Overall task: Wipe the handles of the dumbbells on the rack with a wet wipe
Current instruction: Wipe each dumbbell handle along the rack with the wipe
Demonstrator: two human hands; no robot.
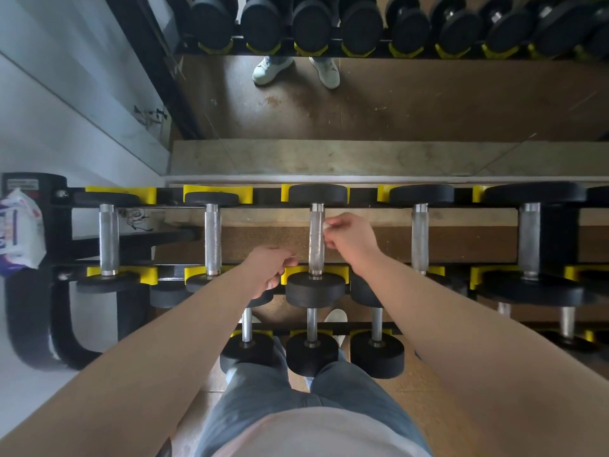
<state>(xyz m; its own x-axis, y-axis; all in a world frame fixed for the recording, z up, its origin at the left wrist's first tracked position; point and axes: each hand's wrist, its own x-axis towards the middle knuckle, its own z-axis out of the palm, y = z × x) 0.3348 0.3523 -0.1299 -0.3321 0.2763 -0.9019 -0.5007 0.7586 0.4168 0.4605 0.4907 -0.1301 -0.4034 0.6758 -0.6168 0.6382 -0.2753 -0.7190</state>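
Black dumbbells with knurled steel handles lie in yellow cradles on the top tier of a black rack (171, 269). My right hand (349, 237) is pinched on a small white wet wipe (327, 225), held against the right side of the middle dumbbell's handle (316, 239). My left hand (272, 270) rests curled on the rack's front rail, just left of that dumbbell's near head (314, 288). Other handles stand to the left (212, 239) and right (420, 239).
A pack of wet wipes (19, 229) sits on the rack's left end. A lower tier holds more dumbbells (311, 352) in front of my legs. Behind the rack a mirror (395, 103) reflects the floor, shoes and dumbbells. A white wall is at left.
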